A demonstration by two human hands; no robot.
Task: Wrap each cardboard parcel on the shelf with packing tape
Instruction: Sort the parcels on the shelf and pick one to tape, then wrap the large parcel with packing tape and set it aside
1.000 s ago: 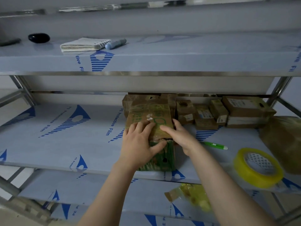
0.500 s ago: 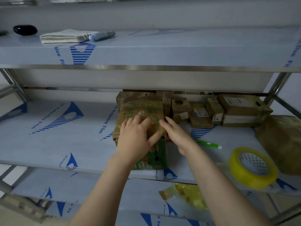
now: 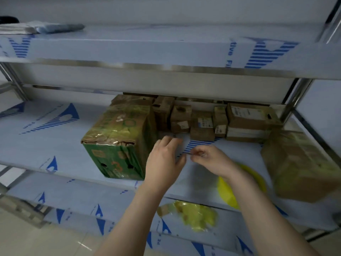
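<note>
**Hands coming off the green printed cardboard carton**

Left hand is hovering beside it, fingers loosely spread; right hand is pinching a small blurred sliver; its forearm is hiding part of the yellow packing-tape roll; carton is sitting on the film-covered steel shelf, small brown parcels behind.

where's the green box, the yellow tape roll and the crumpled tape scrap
green box [image 3: 118, 130], head view, taped top face
yellow tape roll [image 3: 226, 193], head view, visible left rim
crumpled tape scrap [image 3: 195, 216], head view, its yellow middle
</note>
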